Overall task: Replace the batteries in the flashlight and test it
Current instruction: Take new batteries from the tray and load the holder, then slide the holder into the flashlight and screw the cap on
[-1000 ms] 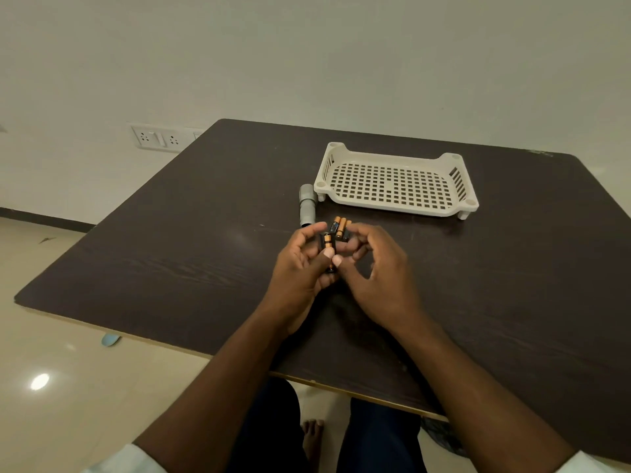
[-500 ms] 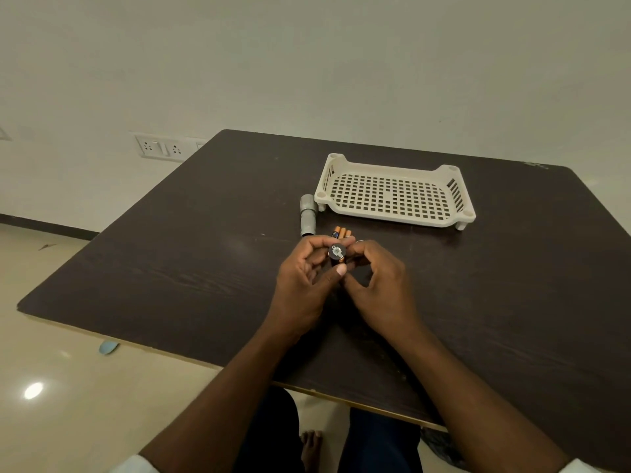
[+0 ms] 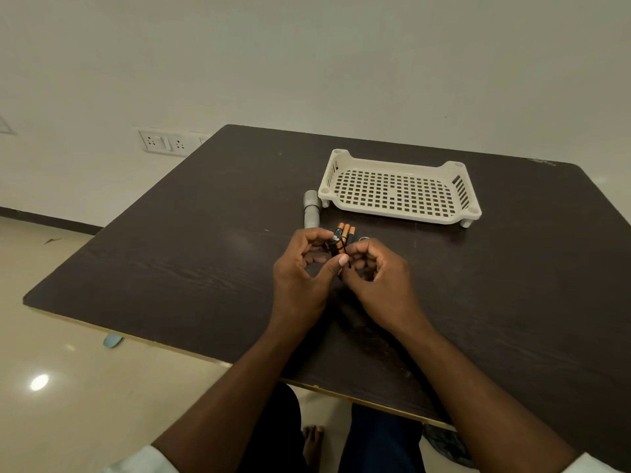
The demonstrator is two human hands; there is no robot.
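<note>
A black battery holder (image 3: 334, 246) with orange-and-black batteries in it sits between my two hands above the dark table (image 3: 205, 261). My left hand (image 3: 302, 278) grips it from the left, thumb and fingers curled round it. My right hand (image 3: 379, 279) pinches it from the right. Three loose orange-tipped batteries (image 3: 346, 231) lie on the table just beyond the holder. The grey flashlight body (image 3: 311, 213) lies to their left, next to the tray. A small round metal part (image 3: 364, 239) shows just past my right fingers.
A cream perforated plastic tray (image 3: 467, 196) stands at the back of the table, right of the flashlight body. A wall socket panel (image 3: 164, 142) is on the wall at the left. The table's near edge runs above my knees.
The holder has turned in my fingers: half a second ago its round end faced me, now it lies on its side with the batteries showing. Both hands stay at the same place.
</note>
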